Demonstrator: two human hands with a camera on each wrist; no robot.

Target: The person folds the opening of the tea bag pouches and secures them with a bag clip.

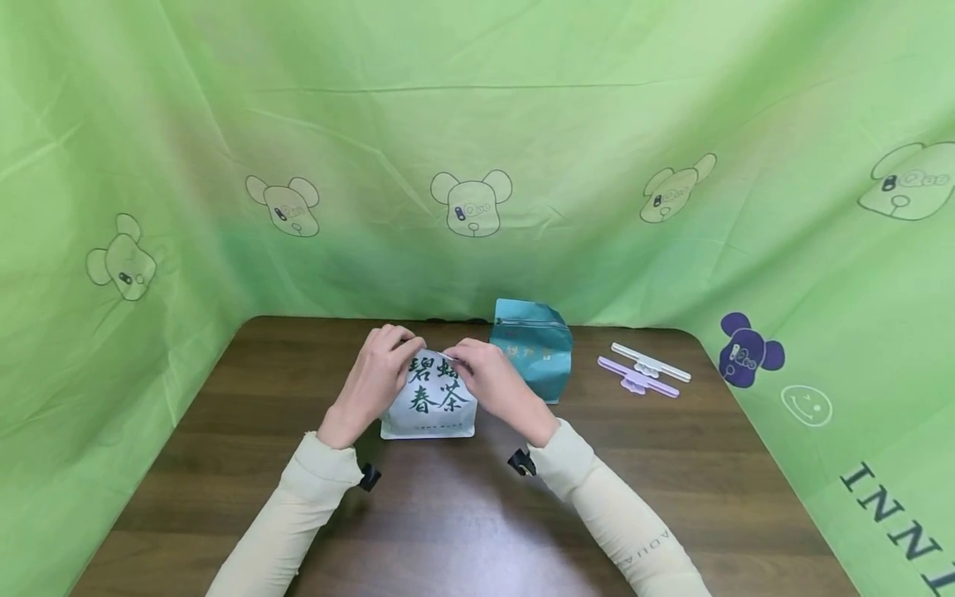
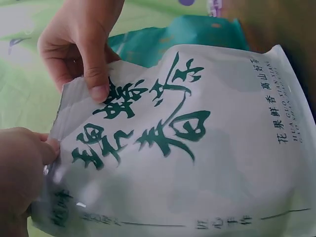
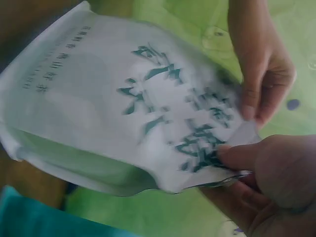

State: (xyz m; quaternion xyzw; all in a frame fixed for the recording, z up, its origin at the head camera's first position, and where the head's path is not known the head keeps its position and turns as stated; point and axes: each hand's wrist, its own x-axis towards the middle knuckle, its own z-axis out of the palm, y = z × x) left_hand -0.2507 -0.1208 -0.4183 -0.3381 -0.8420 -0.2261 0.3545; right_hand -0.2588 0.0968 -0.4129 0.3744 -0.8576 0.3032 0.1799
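Observation:
A white tea bag (image 1: pixel 429 406) with large green characters stands upright on the table. My left hand (image 1: pixel 375 373) pinches its top edge at the left, thumb on the front. At the top right, my right hand (image 1: pixel 501 381) pinches the same edge between thumb and fingers. In the left wrist view the bag's front (image 2: pixel 163 138) fills most of the picture, and the right thumb (image 2: pixel 96 81) presses on its upper part. From the right wrist, the bag's green side fold (image 3: pixel 89 160) shows, and both hands hold the narrow top end.
A teal tea bag (image 1: pixel 533 348) stands just behind and right of the white one. Farther right lie a white sealing clip (image 1: pixel 652 362) and a purple sealing clip (image 1: pixel 637 378). Green printed cloth (image 1: pixel 477 274) hangs behind the brown table (image 1: pixel 462 514) and along its sides.

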